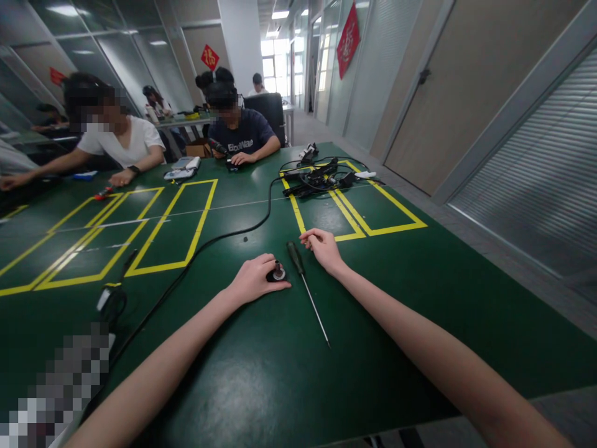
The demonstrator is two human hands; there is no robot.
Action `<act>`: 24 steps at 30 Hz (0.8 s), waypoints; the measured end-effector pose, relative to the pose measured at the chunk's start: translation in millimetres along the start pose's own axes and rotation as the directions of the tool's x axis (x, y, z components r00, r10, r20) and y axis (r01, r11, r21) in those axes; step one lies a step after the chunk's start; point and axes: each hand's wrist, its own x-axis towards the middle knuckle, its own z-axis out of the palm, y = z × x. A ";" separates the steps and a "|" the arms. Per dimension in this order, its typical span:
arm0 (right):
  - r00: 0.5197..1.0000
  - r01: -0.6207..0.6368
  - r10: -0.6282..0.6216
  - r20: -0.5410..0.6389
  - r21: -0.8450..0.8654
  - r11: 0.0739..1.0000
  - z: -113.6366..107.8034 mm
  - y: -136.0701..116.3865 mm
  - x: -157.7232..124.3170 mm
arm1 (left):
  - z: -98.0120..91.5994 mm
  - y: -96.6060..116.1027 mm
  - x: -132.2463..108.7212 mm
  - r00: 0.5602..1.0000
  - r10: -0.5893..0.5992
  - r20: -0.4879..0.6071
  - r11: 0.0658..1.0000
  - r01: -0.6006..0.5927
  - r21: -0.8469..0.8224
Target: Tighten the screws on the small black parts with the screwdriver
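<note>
My left hand (255, 277) curls round a small dark part (278, 272) with a pale round rim and a short post standing up from it, low over the green table. My right hand (323, 246) has thumb and fingertips drawn together in a pinch; whatever is between them, if anything, is too small to make out. Between the two hands lies a screwdriver (295, 258), its dark green handle away from me and its long metal shaft pointing toward me. Neither hand is gripping it.
A black cable (228, 234) runs across the green table (373, 348) to a heap of black parts and cords (321, 177). Yellow tape (205, 211) marks rectangles. A pixelated object (60, 386) is at lower left. Two co-workers (245, 130) sit across the table.
</note>
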 end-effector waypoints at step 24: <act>1.000 0.015 -0.016 0.023 0.034 0.999 7.7 -2.1 3.3 | -89.6 -88.3 -54.9 0.781 -0.532 -0.328 0.812 0.580 0.065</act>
